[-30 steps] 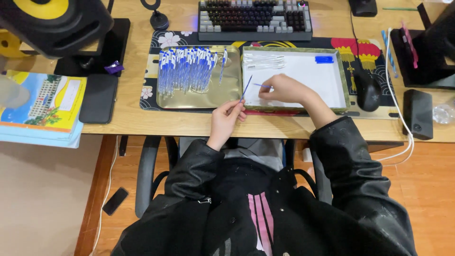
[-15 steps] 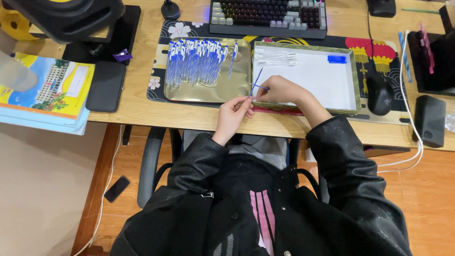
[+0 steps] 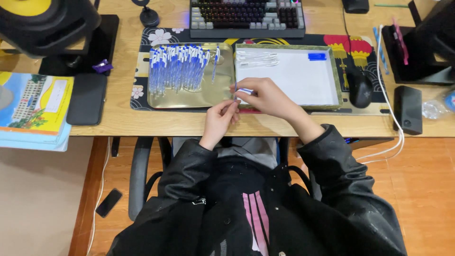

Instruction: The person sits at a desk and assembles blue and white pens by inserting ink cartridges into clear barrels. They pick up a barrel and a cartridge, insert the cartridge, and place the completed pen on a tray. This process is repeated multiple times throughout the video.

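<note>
Pen (image 3: 235, 92) now upright, pinched between both hands (image 3: 246, 104).

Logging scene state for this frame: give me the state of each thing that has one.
Left hand: pinching a pen.
Right hand: gripping the same pen.
Gold tray: holds a pile of blue pens.
White tray: few clear tubes, one blue piece.
Keyboard: backlit.

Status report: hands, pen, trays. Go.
Left hand and right hand both pinch one blue pen. Held between gold tray and white tray. Nothing obstructing.
</note>
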